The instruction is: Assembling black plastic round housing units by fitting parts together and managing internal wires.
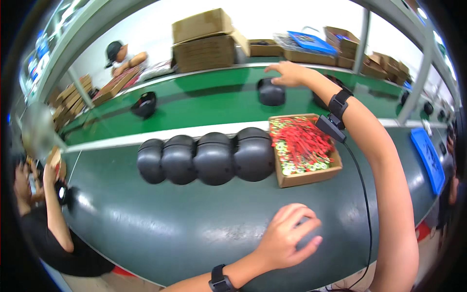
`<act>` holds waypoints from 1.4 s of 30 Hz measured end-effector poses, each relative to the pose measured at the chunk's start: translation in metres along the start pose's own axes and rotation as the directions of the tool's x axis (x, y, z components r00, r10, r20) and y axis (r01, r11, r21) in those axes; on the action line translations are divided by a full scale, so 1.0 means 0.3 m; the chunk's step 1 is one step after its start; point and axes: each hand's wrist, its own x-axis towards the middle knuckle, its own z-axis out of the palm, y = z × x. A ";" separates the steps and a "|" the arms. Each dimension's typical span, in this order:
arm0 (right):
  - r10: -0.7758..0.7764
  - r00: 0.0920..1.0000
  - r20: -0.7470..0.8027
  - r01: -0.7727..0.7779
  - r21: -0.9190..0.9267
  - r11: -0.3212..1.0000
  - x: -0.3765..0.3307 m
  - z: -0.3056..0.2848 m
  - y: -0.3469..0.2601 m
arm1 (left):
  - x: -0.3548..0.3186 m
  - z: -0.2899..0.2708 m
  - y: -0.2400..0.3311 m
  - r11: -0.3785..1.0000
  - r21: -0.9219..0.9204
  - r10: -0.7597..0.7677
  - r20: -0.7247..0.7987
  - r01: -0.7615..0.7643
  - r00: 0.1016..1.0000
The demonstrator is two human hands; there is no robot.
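My right hand [290, 74] reaches across to the green conveyor belt, its thumb and fingers apart at the top of a black dome-shaped shell [271, 93]. Whether it touches that shell I cannot tell. Over the dark work table my left hand [291, 237] hovers with fingers loosely curved and spread from the thumb, nothing plainly held. Several similar black shells [214, 158] stand side by side in a row beyond it. At the row's right end sits an open cardboard box [309, 180] filled with small red wired parts with pale, round ends.
The green belt [204, 102] carries another black shell [144, 104] at left and one partly behind my right arm. A black cable [365, 194] hangs from my right wrist device. Cardboard boxes [204, 48] line the far side. A blue tray [428, 160] lies right. Co-workers sit left and far left.
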 end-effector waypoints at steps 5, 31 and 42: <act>0.149 0.863 0.483 -0.265 0.181 0.947 0.143 0.129 0.148 | 0.006 0.055 -0.008 0.986 -0.013 0.168 0.103 -0.167 0.980; -0.100 0.984 0.148 0.131 -0.220 0.967 -0.405 -0.194 -0.583 | 0.009 0.058 -0.007 0.962 0.039 0.266 0.081 -0.270 0.961; -0.302 0.948 -0.099 0.307 0.045 0.951 0.131 -0.374 -0.801 | 0.003 0.049 -0.043 0.984 0.089 0.145 0.115 -0.156 0.983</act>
